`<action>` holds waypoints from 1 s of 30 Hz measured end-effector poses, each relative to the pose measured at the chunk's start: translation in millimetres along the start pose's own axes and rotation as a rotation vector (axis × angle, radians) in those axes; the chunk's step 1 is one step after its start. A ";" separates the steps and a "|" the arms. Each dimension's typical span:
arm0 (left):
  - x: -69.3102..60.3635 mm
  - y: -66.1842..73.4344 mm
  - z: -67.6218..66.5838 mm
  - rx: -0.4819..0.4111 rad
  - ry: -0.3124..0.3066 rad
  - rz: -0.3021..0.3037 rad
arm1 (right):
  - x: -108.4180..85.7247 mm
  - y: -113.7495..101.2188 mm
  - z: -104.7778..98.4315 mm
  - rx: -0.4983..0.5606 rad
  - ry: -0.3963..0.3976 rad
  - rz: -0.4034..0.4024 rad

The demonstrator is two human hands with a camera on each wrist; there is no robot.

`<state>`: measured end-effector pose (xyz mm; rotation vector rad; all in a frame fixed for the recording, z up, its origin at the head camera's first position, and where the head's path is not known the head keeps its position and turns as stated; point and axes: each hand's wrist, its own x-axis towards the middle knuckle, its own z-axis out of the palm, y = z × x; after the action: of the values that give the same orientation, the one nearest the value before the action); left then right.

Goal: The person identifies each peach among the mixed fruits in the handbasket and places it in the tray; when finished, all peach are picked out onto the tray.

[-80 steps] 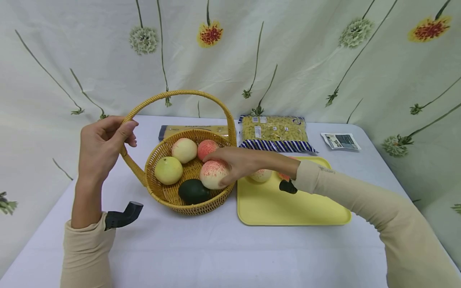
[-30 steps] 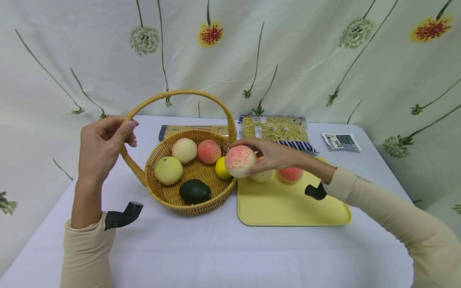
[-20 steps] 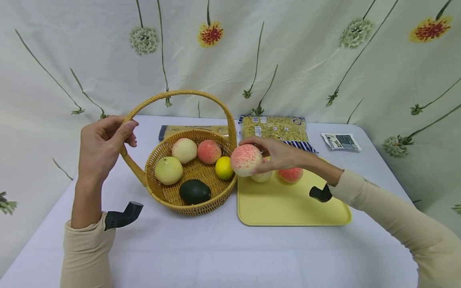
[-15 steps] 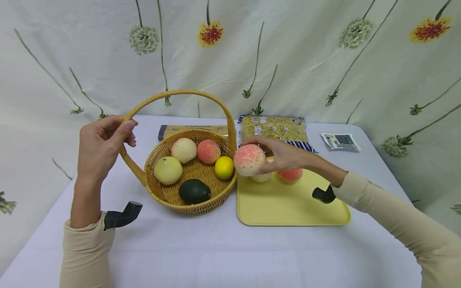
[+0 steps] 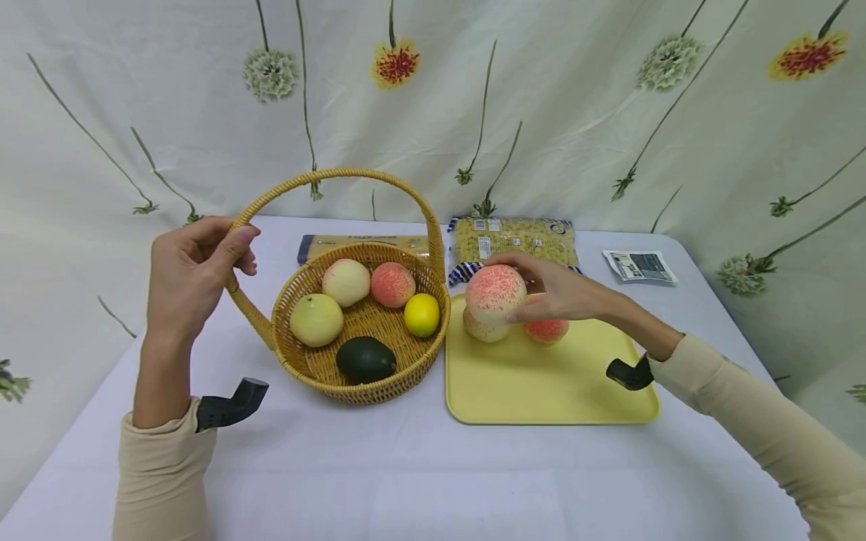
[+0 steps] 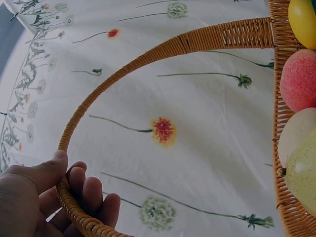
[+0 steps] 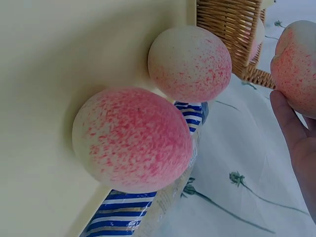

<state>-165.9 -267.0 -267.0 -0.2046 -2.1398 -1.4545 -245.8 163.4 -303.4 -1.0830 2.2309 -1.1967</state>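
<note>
My left hand (image 5: 192, 274) grips the left side of the wicker basket's handle (image 5: 338, 174), thumb and fingers curled round it. Inside the basket (image 5: 365, 394) lie a pale peach (image 5: 346, 283), a red peach (image 5: 393, 285), a yellow-green pear (image 5: 316, 320), a yellow lemon-like fruit (image 5: 422, 315) and a dark green avocado-like fruit (image 5: 365, 360). My right hand (image 5: 551, 289) holds a speckled pink-and-white peach (image 5: 495, 293) above the yellow tray (image 5: 551, 383). Two more peaches rest on the tray: a pale one (image 5: 483, 329), partly hidden by the held peach, and a redder one (image 5: 546, 330).
Behind the tray lies a bag of pasta (image 5: 514, 239) with blue-striped ends. A flat tan package (image 5: 325, 244) is behind the basket, partly covered by it. To the right sits a small white-and-grey packet (image 5: 640, 266). A flowered cloth hangs at the back.
My right hand has lifted the speckled peach out of the basket and carried it right, over the tray. The yellow fruit has come into view in the basket. My left hand stays on the handle.
</note>
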 end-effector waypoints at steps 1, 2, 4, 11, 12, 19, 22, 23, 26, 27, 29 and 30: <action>0.1 0.0 -0.2 -0.001 -0.001 0.001 | -1.8 0.9 -1.2 0.012 0.006 -0.001; 0.1 0.0 -0.4 -0.002 -0.001 0.002 | -3.6 2.0 -2.2 0.018 0.014 0.002; 0.2 -0.2 -0.7 -0.002 -0.002 0.002 | -7.0 4.1 -4.2 0.026 0.030 0.000; -0.4 -0.6 -0.2 0.039 -0.001 0.003 | -19.7 12.1 -11.0 -0.005 0.093 0.005; -0.6 -0.6 0.0 0.050 -0.002 0.003 | -22.0 13.6 -11.8 -0.015 0.103 0.010; -0.9 -0.2 -0.1 0.063 -0.002 -0.001 | -36.4 22.8 -17.6 -0.049 0.152 0.050; -0.8 0.0 -0.4 0.054 0.000 0.000 | -40.5 25.3 -20.6 -0.054 0.169 0.070; -0.8 0.1 -0.5 0.053 0.002 0.001 | -41.6 26.3 -21.5 -0.057 0.176 0.076; -0.9 0.1 -0.4 0.045 0.002 0.001 | -44.3 29.7 -23.5 -0.065 0.192 0.085; -1.0 0.1 -0.3 0.045 0.002 0.001 | -45.2 31.1 -24.0 -0.066 0.195 0.084; -1.0 0.0 -0.1 0.044 0.002 0.003 | -47.1 33.1 -24.7 -0.065 0.195 0.082; -1.0 -0.1 0.0 0.039 0.001 0.005 | -48.0 33.9 -24.9 -0.061 0.193 0.079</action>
<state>-165.1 -266.9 -267.6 -0.1948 -2.1636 -1.4089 -246.7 225.4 -318.5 -0.9265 2.4457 -1.2543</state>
